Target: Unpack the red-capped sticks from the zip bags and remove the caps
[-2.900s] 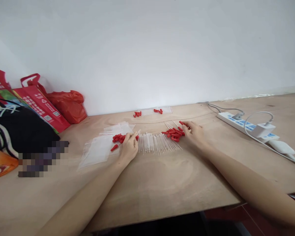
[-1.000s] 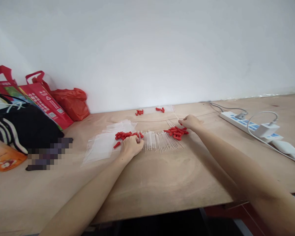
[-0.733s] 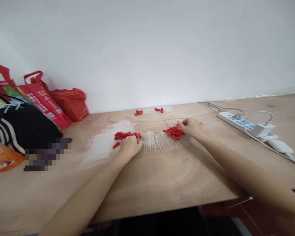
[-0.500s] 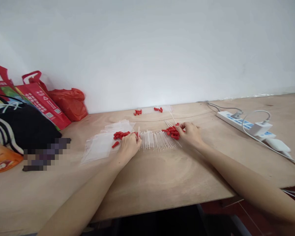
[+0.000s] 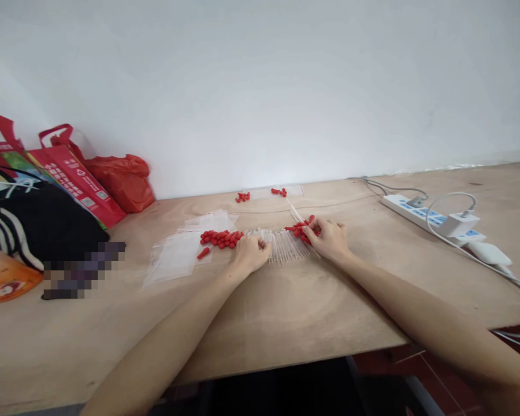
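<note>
A row of thin, clear tubes point(image 5: 288, 248) lies side by side on the wooden table. Over the left end of this row is my left hand point(image 5: 252, 252), fingers curled and pressed together; what they pinch is hidden. My right hand point(image 5: 329, 238) has its thumb and fingertips closed on a red bulb at the edge of the right pile of small red bulbs point(image 5: 301, 226). Some thin sticks point(image 5: 293, 211) poke out behind that pile. Left of my left hand sits a bigger heap of red bulbs point(image 5: 220, 238), with one loose bulb point(image 5: 203, 253) in front.
Clear plastic bags point(image 5: 173, 260) lie spread at the left. Two small red bulb groups point(image 5: 242, 197) rest near the wall with another bag. A white power strip point(image 5: 416, 215) with cables is at the right. Shopping bags point(image 5: 69, 173) and a black striped bag point(image 5: 43, 225) stand far left.
My left hand has moved right, from beside the left heap onto the tubes; the white piece it held upright no longer shows. My right hand has shifted slightly left and down.
</note>
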`<state>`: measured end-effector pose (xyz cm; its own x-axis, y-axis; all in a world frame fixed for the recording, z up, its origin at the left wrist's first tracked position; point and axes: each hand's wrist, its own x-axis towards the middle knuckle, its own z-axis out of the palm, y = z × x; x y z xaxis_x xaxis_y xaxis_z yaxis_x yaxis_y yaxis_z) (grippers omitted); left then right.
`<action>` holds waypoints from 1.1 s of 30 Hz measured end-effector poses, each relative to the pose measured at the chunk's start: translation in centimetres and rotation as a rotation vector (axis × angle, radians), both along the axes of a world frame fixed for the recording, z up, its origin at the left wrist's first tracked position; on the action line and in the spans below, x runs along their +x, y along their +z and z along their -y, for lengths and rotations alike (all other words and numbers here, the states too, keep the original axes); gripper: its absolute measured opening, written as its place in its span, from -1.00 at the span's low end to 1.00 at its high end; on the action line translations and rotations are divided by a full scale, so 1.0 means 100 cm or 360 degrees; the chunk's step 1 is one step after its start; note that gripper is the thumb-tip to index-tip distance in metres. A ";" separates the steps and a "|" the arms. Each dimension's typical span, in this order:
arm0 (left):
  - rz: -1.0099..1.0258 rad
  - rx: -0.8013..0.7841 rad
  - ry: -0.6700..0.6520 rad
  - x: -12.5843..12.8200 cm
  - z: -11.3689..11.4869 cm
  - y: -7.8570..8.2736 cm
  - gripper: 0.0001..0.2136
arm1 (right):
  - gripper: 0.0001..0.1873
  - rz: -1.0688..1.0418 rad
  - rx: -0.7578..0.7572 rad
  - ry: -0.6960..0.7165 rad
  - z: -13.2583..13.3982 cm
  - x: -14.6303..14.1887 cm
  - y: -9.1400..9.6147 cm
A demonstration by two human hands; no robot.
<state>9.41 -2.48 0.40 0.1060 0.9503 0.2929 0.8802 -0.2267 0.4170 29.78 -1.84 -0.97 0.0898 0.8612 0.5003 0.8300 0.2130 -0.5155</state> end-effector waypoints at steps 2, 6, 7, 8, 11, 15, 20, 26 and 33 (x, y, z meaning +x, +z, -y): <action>0.0034 0.0087 -0.0015 -0.003 0.000 0.000 -0.80 | -0.75 0.0051 0.0028 0.0047 0.000 -0.002 -0.002; -0.0009 0.0581 -0.0098 -0.018 0.006 -0.004 -0.87 | -0.80 0.0212 0.0177 0.0202 0.004 -0.005 -0.006; -0.0073 0.0719 -0.0139 -0.023 0.008 -0.005 -0.82 | -0.81 0.0253 0.0232 0.0257 0.005 -0.007 -0.007; -0.0159 0.0835 -0.0190 -0.027 0.010 -0.006 -0.77 | -0.81 0.0292 0.0293 0.0316 0.008 -0.008 -0.008; -0.0435 0.1013 -0.0376 -0.037 0.015 -0.009 -0.71 | -0.80 0.0373 0.0485 0.0499 0.015 -0.015 -0.010; -0.0581 0.1056 -0.0544 -0.039 0.015 -0.012 -0.74 | -0.79 0.0336 0.0690 0.0588 0.024 -0.025 -0.009; -0.0482 0.0889 -0.0511 -0.040 0.004 -0.017 -0.74 | -0.81 0.0270 0.0713 0.0528 0.024 -0.027 -0.008; -0.0426 0.0857 -0.0597 -0.042 -0.002 -0.014 -0.70 | -0.81 0.0182 0.0618 0.0597 0.020 -0.024 -0.010; -0.0475 0.0867 -0.0762 -0.040 0.004 -0.010 -0.79 | -0.76 0.0368 0.0507 0.0795 0.022 -0.027 -0.012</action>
